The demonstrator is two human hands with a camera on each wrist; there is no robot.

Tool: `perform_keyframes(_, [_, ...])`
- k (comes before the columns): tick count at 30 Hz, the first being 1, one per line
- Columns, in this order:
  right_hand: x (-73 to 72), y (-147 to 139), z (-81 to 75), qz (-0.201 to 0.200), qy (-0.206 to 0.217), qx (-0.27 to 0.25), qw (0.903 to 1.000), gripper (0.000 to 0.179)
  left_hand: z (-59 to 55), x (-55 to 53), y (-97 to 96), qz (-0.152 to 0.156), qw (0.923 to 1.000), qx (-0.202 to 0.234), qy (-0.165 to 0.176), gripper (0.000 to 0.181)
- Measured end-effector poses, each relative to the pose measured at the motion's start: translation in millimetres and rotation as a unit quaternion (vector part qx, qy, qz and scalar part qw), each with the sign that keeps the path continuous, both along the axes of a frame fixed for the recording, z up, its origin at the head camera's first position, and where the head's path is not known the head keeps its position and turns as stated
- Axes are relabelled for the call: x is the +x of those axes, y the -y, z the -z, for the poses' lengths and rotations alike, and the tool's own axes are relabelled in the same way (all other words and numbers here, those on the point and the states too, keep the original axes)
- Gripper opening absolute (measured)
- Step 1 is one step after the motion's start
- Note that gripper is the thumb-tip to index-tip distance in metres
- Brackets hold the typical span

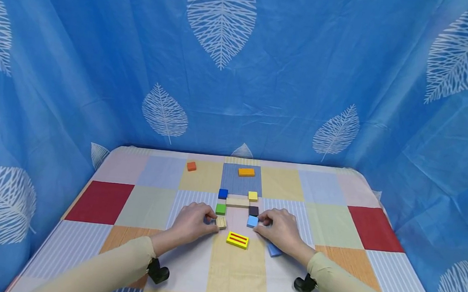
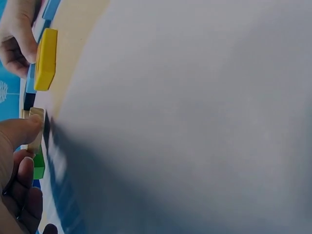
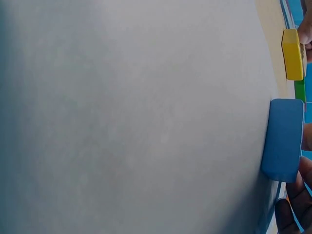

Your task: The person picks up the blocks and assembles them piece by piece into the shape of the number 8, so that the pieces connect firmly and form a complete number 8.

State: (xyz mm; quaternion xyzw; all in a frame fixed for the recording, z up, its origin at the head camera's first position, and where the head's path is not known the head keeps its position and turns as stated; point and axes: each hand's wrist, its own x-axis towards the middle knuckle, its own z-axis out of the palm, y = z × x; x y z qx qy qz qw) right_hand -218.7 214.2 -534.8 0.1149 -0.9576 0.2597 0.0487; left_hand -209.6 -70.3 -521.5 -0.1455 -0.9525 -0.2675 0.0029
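My left hand [image 1: 194,221] pinches a small natural-wood block [image 1: 221,223] between thumb and fingers, just in front of a green block [image 1: 221,209]. Across from it, my right hand [image 1: 281,228] holds a light blue block [image 1: 252,221] by its right side, in front of a black block [image 1: 254,211]. A long pale wooden block [image 1: 238,203] lies between the green and black ones. Behind these sit a dark blue block [image 1: 223,194] and a yellow block [image 1: 252,196]. In the left wrist view, the thumb lies over the wooden block [image 2: 37,117].
A yellow block with red stripes [image 1: 237,240] lies nearer, between the hands. Partly under the right hand is a blue block [image 1: 274,250]. Toward the back lie an orange-red block [image 1: 191,166] and an orange block [image 1: 246,172]. A patchwork cloth [image 1: 238,278] covers the table; blue curtains surround it.
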Motion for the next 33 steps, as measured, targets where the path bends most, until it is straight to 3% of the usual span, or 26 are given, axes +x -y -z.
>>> perform_keyframes(12, [-0.3,0.1,-1.1,0.002,0.003,0.001,1.0000,0.024,8.6,-4.6,-2.7,-0.016,0.9998,-0.009,-0.007,0.028])
perform_keyframes(33, [-0.2,-0.2,1.8,0.003,-0.001,-0.004,1.0000,0.026,9.2,-4.5,-2.8,-0.021,0.9998,0.007,-0.005,0.027])
